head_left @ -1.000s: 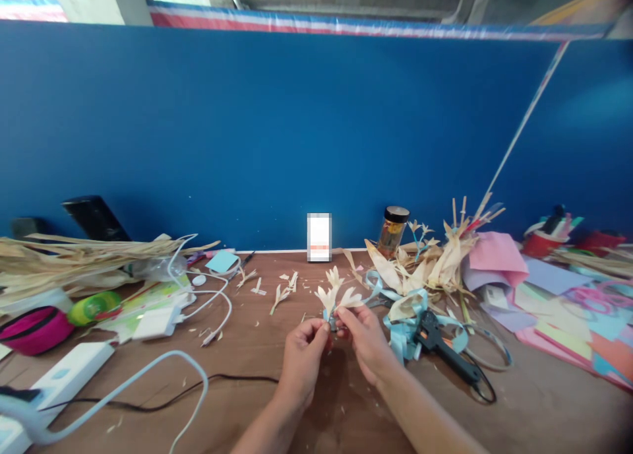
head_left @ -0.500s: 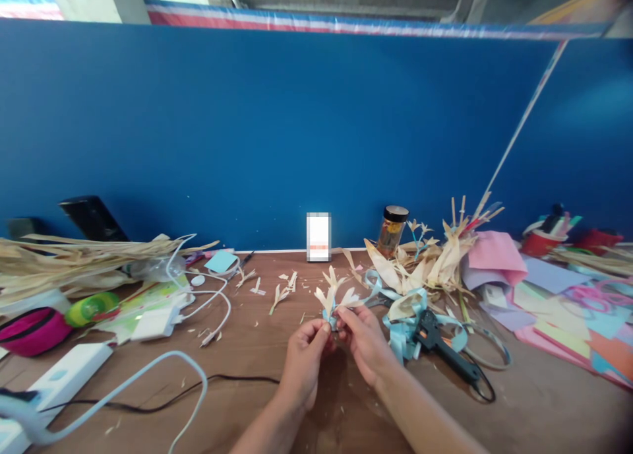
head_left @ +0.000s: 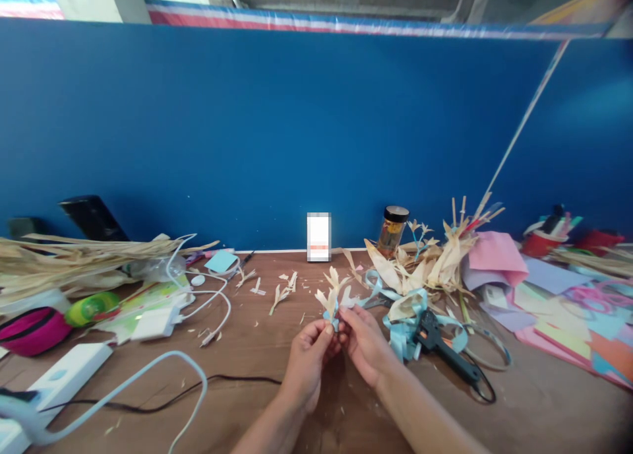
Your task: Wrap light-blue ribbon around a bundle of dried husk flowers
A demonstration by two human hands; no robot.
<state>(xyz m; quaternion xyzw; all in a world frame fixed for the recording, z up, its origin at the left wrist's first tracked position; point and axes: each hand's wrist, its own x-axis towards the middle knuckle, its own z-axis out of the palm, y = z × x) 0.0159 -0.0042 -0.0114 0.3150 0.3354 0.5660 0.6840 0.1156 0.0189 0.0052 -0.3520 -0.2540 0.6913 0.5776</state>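
Note:
Between my hands, over the middle of the table, is a small corn-husk flower [head_left: 332, 290] with pale petals and light blue ribbon [head_left: 332, 319] at its base. My left hand [head_left: 311, 355] pinches its lower part between thumb and fingers. On the other side, the fingertips of my right hand [head_left: 363, 338] close on the blue ribbon near the petals. Part of the stem is hidden by the fingers. Small cut husk pieces [head_left: 281, 297] lie to the left, beyond my left hand.
A black glue gun [head_left: 448, 352] lies right of my hands beside blue ribbon [head_left: 403, 335] and dried husks [head_left: 445, 262]. A lidded jar [head_left: 393, 231] stands behind. Coloured paper [head_left: 558, 309] covers the far right. White cables [head_left: 198, 295] and a power strip [head_left: 74, 375] occupy the left.
Both hands have shifted very slightly, with the flower still between them. The right fingers sit a little closer against the flower's base.

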